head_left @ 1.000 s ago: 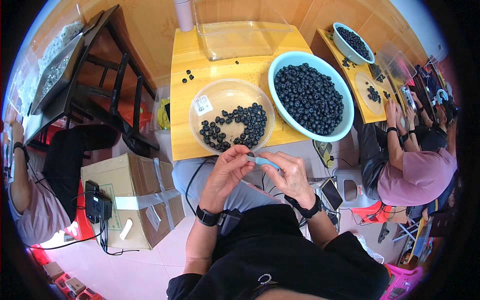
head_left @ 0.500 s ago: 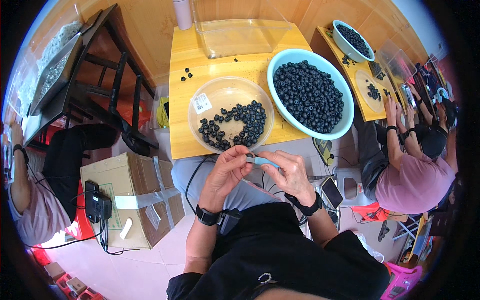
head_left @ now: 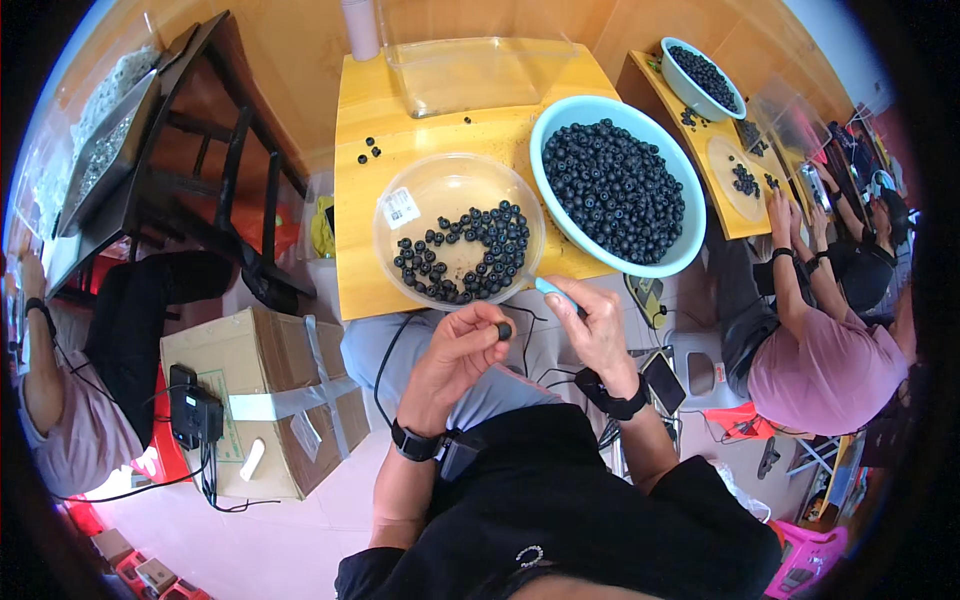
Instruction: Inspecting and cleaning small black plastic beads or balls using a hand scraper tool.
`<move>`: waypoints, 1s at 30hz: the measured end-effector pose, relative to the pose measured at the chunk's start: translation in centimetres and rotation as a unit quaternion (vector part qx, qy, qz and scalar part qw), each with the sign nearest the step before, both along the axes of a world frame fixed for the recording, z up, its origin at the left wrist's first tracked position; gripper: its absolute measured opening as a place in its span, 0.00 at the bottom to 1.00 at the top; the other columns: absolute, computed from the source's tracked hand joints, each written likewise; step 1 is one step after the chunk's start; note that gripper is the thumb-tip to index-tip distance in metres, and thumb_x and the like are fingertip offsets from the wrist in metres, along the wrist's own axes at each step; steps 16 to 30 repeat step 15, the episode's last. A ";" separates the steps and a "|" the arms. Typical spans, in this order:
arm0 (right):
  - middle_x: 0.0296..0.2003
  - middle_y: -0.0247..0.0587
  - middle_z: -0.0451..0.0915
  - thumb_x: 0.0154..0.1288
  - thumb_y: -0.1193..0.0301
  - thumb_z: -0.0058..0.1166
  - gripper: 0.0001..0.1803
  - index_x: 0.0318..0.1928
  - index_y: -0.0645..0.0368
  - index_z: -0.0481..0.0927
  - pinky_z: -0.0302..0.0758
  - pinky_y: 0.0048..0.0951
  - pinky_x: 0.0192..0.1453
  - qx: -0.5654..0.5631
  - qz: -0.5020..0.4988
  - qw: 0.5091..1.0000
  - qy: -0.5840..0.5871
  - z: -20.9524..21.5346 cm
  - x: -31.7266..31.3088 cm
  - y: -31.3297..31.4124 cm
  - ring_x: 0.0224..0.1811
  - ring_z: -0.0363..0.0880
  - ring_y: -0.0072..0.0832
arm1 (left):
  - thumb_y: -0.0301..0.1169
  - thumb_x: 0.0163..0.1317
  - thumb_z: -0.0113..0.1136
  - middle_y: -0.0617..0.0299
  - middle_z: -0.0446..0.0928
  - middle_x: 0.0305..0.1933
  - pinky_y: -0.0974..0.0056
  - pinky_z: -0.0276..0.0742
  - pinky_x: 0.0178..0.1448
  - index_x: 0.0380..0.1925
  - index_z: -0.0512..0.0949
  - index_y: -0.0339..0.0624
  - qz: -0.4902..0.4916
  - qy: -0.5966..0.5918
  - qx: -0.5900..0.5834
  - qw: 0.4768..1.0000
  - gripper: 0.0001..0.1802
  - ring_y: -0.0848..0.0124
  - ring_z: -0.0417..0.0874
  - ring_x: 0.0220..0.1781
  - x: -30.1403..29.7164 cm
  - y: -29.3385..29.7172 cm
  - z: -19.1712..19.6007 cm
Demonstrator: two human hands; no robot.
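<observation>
Between the thumb and fingers of my left hand (head_left: 465, 348), a small round black bead-like piece (head_left: 503, 330) is pinched near the table's front edge. My right hand (head_left: 598, 330) is closed around a slim light-blue-handled tool (head_left: 548, 287) whose tip points up and left; its kind is hard to make out. Just beyond both hands lies a shallow round clear tray (head_left: 425, 190) with many black pieces (head_left: 490, 262) gathered along its near and right side. At its right stands a light blue basin (head_left: 692, 235), heaped with more of the same pieces (head_left: 620, 195), several showing small holes.
The yellow wooden table (head_left: 358, 230) also bears an empty clear box (head_left: 470, 85), a pink bottle (head_left: 360, 30) and a few loose pieces. A taped cardboard box (head_left: 270, 400) stands at left. Co-workers sit on both sides, the right one (head_left: 825, 370) at a similar table.
My right hand has drawn away to the right with the blue-handled tool, apart from my left hand. The black piece now shows between my left fingertips.
</observation>
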State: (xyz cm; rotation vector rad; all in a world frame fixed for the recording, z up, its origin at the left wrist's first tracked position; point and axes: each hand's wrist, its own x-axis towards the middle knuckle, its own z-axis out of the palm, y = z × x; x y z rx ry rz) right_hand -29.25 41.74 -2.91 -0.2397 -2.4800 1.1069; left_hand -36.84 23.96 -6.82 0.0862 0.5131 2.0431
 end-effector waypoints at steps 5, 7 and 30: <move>0.25 0.41 0.79 0.57 0.72 0.57 0.12 0.41 0.65 0.79 0.70 0.23 0.30 -0.150 0.047 0.986 -0.047 0.5 0.5 -0.8 0.24 0.74 0.20 | 0.25 0.56 0.59 0.58 0.75 0.37 0.75 0.76 0.37 0.39 0.73 0.39 -0.003 -0.004 0.000 1.000 0.11 0.75 0.78 0.33 -0.4 0.6 -0.7; 0.26 0.39 0.79 0.55 0.73 0.58 0.13 0.41 0.64 0.79 0.70 0.23 0.30 -0.178 0.052 0.980 -0.072 1.4 0.7 -1.3 0.25 0.73 0.20 | 0.25 0.56 0.59 0.58 0.75 0.38 0.76 0.76 0.37 0.40 0.73 0.39 -0.010 0.000 0.002 1.000 0.11 0.75 0.79 0.34 -0.5 0.8 -0.9; 0.28 0.34 0.77 0.47 0.73 0.66 0.15 0.38 0.61 0.80 0.67 0.20 0.33 -0.278 0.119 0.946 -0.115 1.0 0.5 -1.9 0.29 0.72 0.19 | 0.21 0.55 0.58 0.60 0.76 0.43 0.70 0.78 0.46 0.39 0.71 0.41 -0.053 0.041 0.009 0.998 0.12 0.72 0.79 0.41 -0.2 0.8 -1.8</move>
